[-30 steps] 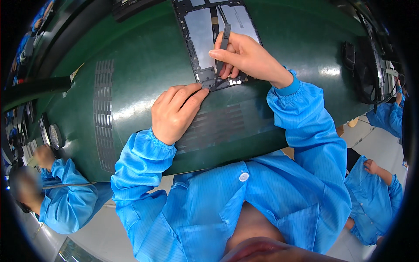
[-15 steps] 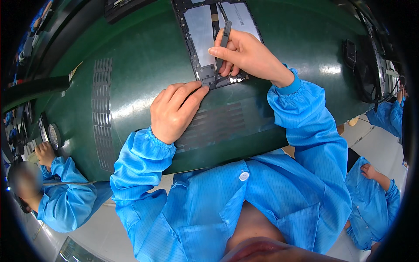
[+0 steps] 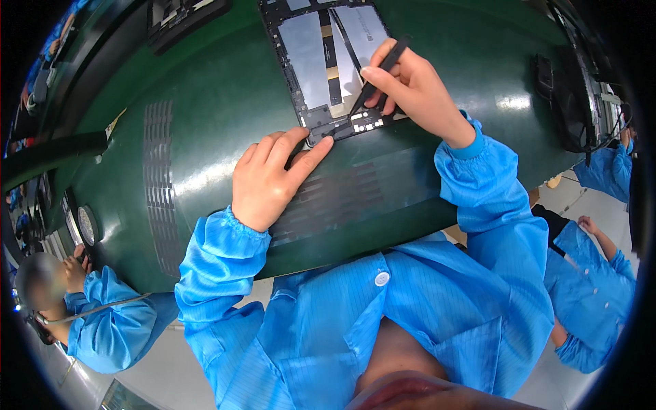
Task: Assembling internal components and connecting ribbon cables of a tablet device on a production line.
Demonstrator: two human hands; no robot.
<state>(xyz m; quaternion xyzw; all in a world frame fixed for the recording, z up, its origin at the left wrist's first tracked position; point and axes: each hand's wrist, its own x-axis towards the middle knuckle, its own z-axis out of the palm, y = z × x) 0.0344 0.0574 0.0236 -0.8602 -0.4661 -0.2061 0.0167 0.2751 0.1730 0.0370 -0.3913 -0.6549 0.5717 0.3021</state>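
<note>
An opened tablet (image 3: 301, 65) lies on the green mat, its inside facing up with silver battery panels and a dark ribbon cable (image 3: 331, 65) down the middle. My left hand (image 3: 266, 178) holds its near left corner, thumb and forefinger pressed on the edge. Pinched in my right hand (image 3: 413, 85) are slim black tweezers (image 3: 386, 61), slanting down to the left. Their tip meets the near edge strip, beside small white and metal parts. What lies under the tip is too small to make out.
A green mat (image 3: 219, 109) covers the bench. Strips of small dark pieces (image 3: 158, 184) lie at left, more before the tablet (image 3: 342, 198). Another dark device (image 3: 181, 24) sits at the far left; black cabled equipment (image 3: 567, 109) stands right. Co-workers (image 3: 113, 318) sit on both sides.
The tablet has turned slightly and shifted left. My right hand has moved right, and the tweezers now lean more, their tip further right along the near edge. My left hand stays at the corner.
</note>
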